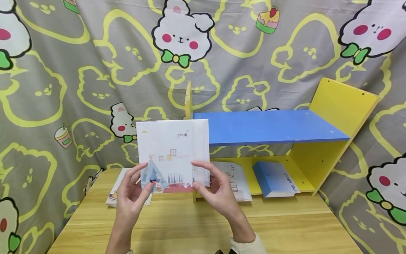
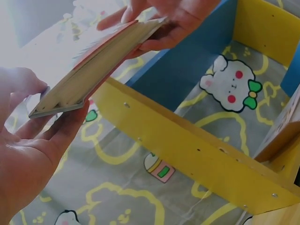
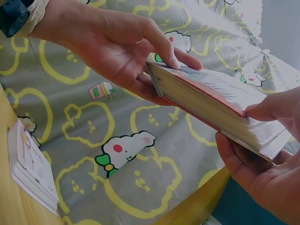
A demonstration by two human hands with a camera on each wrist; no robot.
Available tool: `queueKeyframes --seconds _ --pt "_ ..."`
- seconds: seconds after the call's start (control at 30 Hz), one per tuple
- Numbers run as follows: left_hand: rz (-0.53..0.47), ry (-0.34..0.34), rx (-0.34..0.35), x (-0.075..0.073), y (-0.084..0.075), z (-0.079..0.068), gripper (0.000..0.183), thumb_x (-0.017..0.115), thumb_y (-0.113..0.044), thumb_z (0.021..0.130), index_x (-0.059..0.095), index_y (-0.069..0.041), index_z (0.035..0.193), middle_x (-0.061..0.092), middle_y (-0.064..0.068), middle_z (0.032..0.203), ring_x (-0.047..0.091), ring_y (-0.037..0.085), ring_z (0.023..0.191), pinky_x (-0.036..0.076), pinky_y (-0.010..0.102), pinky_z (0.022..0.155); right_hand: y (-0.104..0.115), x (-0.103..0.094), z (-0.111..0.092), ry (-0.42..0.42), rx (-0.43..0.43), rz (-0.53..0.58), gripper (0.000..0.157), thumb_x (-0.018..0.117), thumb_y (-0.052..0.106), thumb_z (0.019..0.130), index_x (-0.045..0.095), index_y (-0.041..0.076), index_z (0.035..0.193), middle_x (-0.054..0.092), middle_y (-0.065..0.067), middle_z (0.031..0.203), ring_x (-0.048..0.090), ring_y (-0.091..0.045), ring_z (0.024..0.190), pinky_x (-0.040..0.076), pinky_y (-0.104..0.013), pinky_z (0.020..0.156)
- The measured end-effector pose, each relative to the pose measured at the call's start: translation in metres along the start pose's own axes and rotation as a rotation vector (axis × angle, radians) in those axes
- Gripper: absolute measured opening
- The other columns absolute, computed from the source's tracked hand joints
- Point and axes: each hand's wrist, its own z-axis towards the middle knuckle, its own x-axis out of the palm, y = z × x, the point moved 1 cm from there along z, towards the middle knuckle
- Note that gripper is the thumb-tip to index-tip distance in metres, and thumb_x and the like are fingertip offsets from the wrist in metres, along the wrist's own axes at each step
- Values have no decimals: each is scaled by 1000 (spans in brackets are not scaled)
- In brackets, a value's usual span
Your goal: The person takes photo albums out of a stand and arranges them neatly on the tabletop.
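Note:
Both hands hold up a thick white book [image 1: 172, 151] with a tent drawn on its cover. My left hand [image 1: 131, 195] pinches its lower left side, thumb on the front and fingers behind. At the lower right edge my right hand [image 1: 222, 192] grips it the same way. From the left wrist view, the book [image 2: 86, 70] shows its thick block of pages, tilted between the two hands. The right wrist view shows the page edges and reddish cover borders of the book [image 3: 206, 101] too.
A blue and yellow shelf [image 1: 272, 125] stands behind on the wooden table [image 1: 174, 225]. On its lower board lie a white book [image 1: 241, 183] and a blue "POLAROID" book [image 1: 276, 178]. More white books [image 3: 30, 164] lie at the table's left. A patterned curtain [image 1: 133, 63] hangs behind.

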Motion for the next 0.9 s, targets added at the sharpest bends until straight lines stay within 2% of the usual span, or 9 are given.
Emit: queueKeyframes --seconds 0.1,0.17,0.3,0.43,0.5,0.57,0.67,0.77,0.9 --pt "-3 -14 10 -3 -2 1 59 44 32 88 38 16 145 55 25 143 65 26 116 58 28 91 0 5 2 5 -14 26 53 66 -12 93 56 3 143 55 -17 143 24 -9 41 30 -20 36" --pt "-4 -22 11 -5 -3 1 59 44 32 88 38 16 144 56 24 142 65 25 115 58 27 90 -1 8 3 7 -24 43 53 65 -13 93 55 2 143 54 -17 143 32 -8 44 34 -20 38" --pt "-8 -38 7 -9 -6 0 59 44 31 88 39 15 144 58 23 140 66 24 111 59 25 87 -2 14 5 0 -42 56 53 65 -14 93 56 1 142 54 -18 144 31 -8 42 34 -20 36" --pt "-20 -50 8 -14 -7 0 59 44 31 88 40 14 144 60 22 138 67 23 107 59 25 84 -2 20 6 -10 -49 66 52 65 -14 93 56 1 142 54 -17 145 25 -6 41 31 -19 36" --pt "-39 -53 13 -16 -6 1 59 43 32 88 40 15 144 60 23 138 67 23 107 59 25 84 -2 23 8 -13 -47 87 53 65 -14 93 55 1 142 54 -18 143 40 -6 50 40 -18 43" --pt "-62 -53 20 -19 -6 2 59 42 32 88 39 15 144 59 24 138 66 24 106 59 25 83 -2 26 10 -19 -41 110 53 65 -14 92 55 1 142 56 -18 139 56 -8 67 51 -19 55" --pt "-85 -62 21 -24 -6 2 59 40 33 88 37 16 145 58 24 139 66 24 105 59 26 84 -3 33 14 -23 -23 145 53 65 -12 93 56 2 143 59 -19 132 64 -19 96 60 -27 73" --pt "-104 -71 20 -29 -7 0 59 38 33 89 36 17 146 58 25 140 66 25 107 59 27 86 -4 39 15 -24 -16 150 51 66 -10 94 57 3 142 60 -18 132 64 -18 95 60 -26 73" --pt "-128 -77 19 -32 -6 -1 59 37 34 88 34 18 146 55 25 142 64 26 110 59 28 89 -7 44 13 -33 -31 145 48 66 -10 94 57 1 140 57 -18 139 60 -13 86 56 -20 68"
